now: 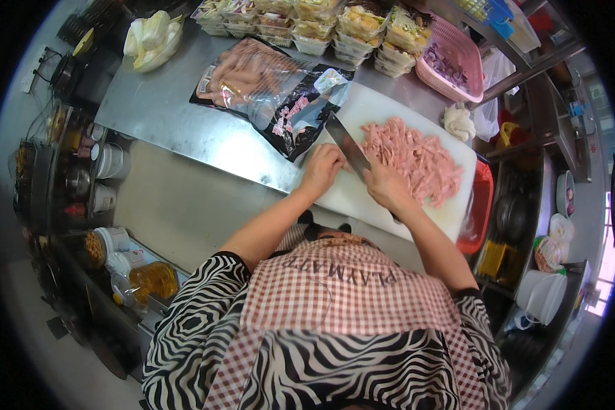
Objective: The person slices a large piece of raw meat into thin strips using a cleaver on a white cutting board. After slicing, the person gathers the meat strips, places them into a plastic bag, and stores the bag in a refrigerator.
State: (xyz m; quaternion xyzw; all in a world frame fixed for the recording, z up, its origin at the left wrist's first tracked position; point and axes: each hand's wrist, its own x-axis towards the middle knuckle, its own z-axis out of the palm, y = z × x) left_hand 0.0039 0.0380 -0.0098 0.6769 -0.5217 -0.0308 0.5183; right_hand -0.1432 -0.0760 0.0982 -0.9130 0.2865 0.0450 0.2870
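Note:
A broad knife is in my right hand, its blade slanting up and left over a white cutting board. My left hand rests with bent fingers at the board's left edge, close to the blade; a small bit of pink meat seems to lie under its fingertips, mostly hidden. A heap of sliced pink meat covers the board to the right of the knife. Beyond my left hand lies a plastic bag of pink sausages, its black printed end touching the board.
Stacked clear food boxes line the back of the steel table. A pink basket of chopped purple onion and a crumpled white cloth stand at the right. A red tub is under the board's right edge. Pale leafy vegetables sit back left.

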